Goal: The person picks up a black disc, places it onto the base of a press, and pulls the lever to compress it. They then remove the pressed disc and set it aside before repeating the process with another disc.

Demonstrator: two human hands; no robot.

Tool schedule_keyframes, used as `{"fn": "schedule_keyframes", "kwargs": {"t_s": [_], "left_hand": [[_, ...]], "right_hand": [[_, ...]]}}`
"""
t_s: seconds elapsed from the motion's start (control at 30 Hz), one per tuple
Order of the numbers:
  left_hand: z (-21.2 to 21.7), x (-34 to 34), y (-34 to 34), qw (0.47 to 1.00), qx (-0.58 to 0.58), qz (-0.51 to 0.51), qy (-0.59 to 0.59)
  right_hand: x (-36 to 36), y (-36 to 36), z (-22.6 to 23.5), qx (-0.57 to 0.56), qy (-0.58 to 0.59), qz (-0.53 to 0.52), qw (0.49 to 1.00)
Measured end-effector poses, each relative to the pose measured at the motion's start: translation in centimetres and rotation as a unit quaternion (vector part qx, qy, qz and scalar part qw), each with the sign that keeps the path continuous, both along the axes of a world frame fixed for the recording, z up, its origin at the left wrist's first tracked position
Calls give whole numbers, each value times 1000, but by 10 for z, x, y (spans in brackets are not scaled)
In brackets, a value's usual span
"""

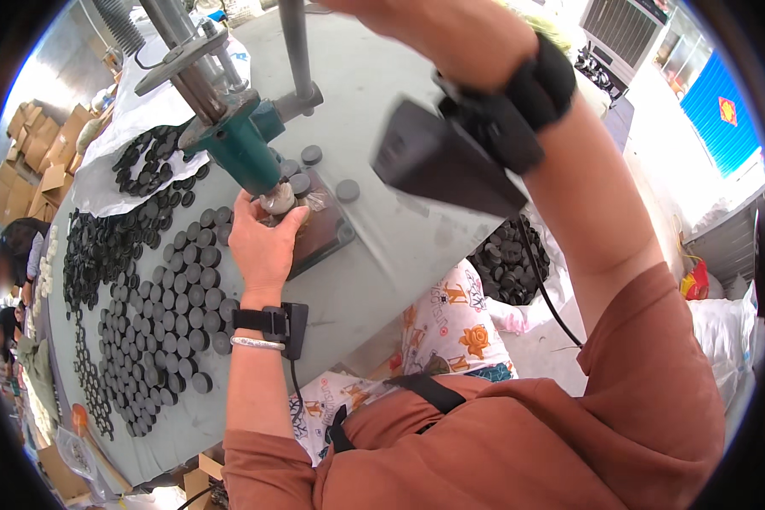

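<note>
My left hand (264, 246) is closed around a whitish round piece (278, 201), thumb on one side and fingers on the other, right under the head of a green hand press (242, 153). Dark grey round caps (299, 184) lie beside the piece, next to the press's dark base plate (325, 240). My right arm (599, 183) is raised across the upper right. Of my right hand (399, 15), only a blurred part shows at the top edge, near the press's metal bar (295, 47); its fingers are out of the picture.
Rows of grey caps (171, 306) cover the table's left side, with a heap of black rings (115, 246) behind. A sack of black parts (512, 263) stands right of my knees. Cardboard boxes (49, 151) and another person (13, 263) are at far left.
</note>
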State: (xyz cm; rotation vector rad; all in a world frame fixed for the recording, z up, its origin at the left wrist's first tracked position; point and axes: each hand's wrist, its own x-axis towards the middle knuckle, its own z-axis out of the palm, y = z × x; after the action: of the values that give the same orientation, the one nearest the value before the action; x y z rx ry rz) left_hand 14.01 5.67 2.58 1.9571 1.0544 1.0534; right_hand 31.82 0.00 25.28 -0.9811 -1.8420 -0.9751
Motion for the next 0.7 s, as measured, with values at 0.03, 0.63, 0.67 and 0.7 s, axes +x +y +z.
{"fn": "schedule_keyframes", "kwargs": {"t_s": [0.03, 0.63, 0.67, 0.7], "left_hand": [[-1, 0, 1, 1000, 4, -1, 2], [-24, -66, 37, 950, 82, 132, 271], [-24, -66, 39, 937, 93, 140, 306], [-24, -65, 42, 937, 96, 131, 308]], "right_hand": [[6, -28, -4, -131, 61, 117, 983], [-45, -103, -169, -69, 286, 206, 933], [-46, -102, -176, -50, 279, 225, 932], [-46, -103, -181, -62, 283, 215, 933]]}}
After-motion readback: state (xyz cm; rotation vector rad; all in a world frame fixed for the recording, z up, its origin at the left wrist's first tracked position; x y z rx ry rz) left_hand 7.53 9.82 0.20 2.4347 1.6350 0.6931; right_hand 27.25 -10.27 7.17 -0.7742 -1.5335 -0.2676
